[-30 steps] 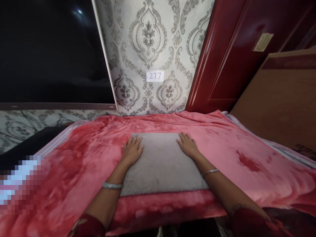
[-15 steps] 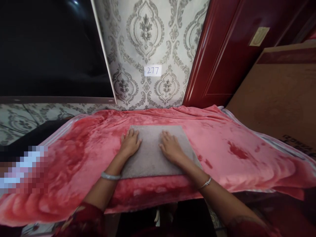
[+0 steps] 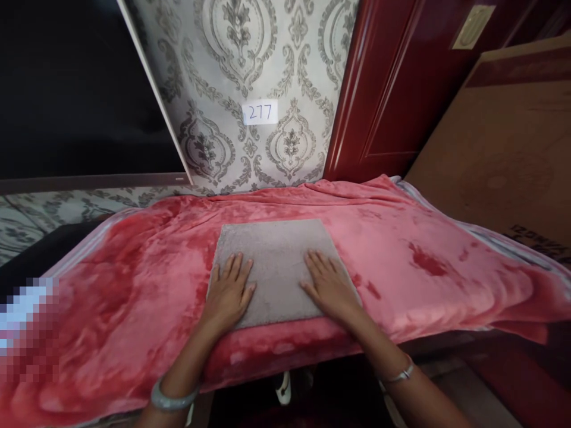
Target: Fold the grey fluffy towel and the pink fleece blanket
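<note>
Screen (image 3: 75, 89) is cut off by left and top edges, cardboard box (image 3: 499, 142) by the right, its lettering (image 3: 542, 241) too blurred to read fully; pixelated patch (image 3: 27, 324) unidentifiable; grey cloth (image 3: 276, 261) partly hidden under left hand (image 3: 227, 295) and right hand (image 3: 331, 288).

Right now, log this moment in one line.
left hand: palm-down on gray cloth | right hand: palm-down on gray cloth | gray cloth: flat on pink blanket

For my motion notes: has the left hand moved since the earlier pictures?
Yes: the left hand has moved toward the near edge of the mat, away from the paper note.
</note>
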A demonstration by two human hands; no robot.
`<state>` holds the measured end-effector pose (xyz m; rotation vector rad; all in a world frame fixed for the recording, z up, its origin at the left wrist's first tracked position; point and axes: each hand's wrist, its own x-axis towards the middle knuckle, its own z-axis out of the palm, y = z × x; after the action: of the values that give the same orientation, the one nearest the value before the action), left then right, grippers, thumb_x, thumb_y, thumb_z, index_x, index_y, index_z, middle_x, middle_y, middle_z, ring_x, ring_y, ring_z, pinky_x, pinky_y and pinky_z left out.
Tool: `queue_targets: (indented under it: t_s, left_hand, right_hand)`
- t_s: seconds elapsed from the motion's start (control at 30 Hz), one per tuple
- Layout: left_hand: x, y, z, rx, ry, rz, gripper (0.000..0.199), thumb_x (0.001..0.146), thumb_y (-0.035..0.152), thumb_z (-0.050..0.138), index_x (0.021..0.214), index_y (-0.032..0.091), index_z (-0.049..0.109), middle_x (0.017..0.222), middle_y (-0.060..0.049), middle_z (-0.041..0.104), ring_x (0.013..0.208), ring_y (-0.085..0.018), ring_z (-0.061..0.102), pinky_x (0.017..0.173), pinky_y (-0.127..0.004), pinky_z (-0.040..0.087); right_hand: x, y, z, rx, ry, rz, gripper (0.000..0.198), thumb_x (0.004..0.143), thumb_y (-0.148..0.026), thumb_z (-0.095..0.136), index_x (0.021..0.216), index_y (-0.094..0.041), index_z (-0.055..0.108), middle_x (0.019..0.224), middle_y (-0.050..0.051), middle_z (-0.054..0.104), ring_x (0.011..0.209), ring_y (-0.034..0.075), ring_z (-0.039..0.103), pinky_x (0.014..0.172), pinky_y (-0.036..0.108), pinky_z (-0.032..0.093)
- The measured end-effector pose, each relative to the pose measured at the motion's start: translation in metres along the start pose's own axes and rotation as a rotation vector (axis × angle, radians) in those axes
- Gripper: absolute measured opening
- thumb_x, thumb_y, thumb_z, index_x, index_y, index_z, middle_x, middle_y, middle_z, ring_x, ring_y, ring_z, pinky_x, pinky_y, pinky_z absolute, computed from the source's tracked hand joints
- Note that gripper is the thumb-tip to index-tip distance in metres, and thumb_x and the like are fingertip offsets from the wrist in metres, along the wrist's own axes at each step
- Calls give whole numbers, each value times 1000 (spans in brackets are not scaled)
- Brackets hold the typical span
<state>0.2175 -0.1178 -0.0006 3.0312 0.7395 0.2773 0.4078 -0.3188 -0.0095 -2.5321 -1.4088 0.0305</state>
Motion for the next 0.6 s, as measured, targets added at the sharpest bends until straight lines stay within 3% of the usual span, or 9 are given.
queue_targets:
  t_s: [0.17, 0.3, 0.4, 0.5, 0.6]
  left_hand:
    - [0, -2, 4, -17, 21, 2, 60, 99, 45, 37, 154, 23, 42, 166, -11, 30, 153, -32, 25, 123, -60, 18]
    - [-2, -2, 7, -67, 83, 17, 57, 99, 44, 39, 152, 23, 46, 163, -12, 36, 152, -32, 29, 122, -60, 21]
    - [-3, -10, 12, -159, 188, -66, 58, 95, 47, 47, 147, 21, 53, 164, -15, 34, 152, -36, 26, 121, -60, 23]
    - [2, -30, 14, -382, 280, -234, 66, 88, 50, 57, 143, 15, 56, 162, -19, 35, 151, -40, 29, 119, -59, 29]
    - [12, -54, 5, -750, 304, -340, 68, 80, 50, 67, 139, 17, 59, 151, -17, 52, 142, -37, 45, 115, -53, 39]
  right_hand:
    - [-31, 55, 11, 36, 61, 175, 69, 98, -45, 31, 159, -13, 31, 164, 12, 31, 153, 27, 25, 123, 52, 22]
    - [-41, 74, 26, 147, 238, 145, 64, 98, -44, 33, 153, -12, 41, 154, 16, 48, 147, 32, 37, 118, 57, 30]
    - [-36, 83, 29, 265, 371, 109, 64, 96, -47, 39, 149, -12, 47, 146, 18, 57, 137, 34, 50, 112, 56, 39]
    - [-20, 90, 22, 396, 437, 125, 63, 93, -47, 46, 147, -16, 50, 130, 16, 68, 117, 32, 63, 101, 53, 48]
    - [6, 95, 12, 539, 416, 171, 61, 89, -42, 52, 145, -17, 53, 122, 13, 72, 107, 29, 67, 96, 47, 51]
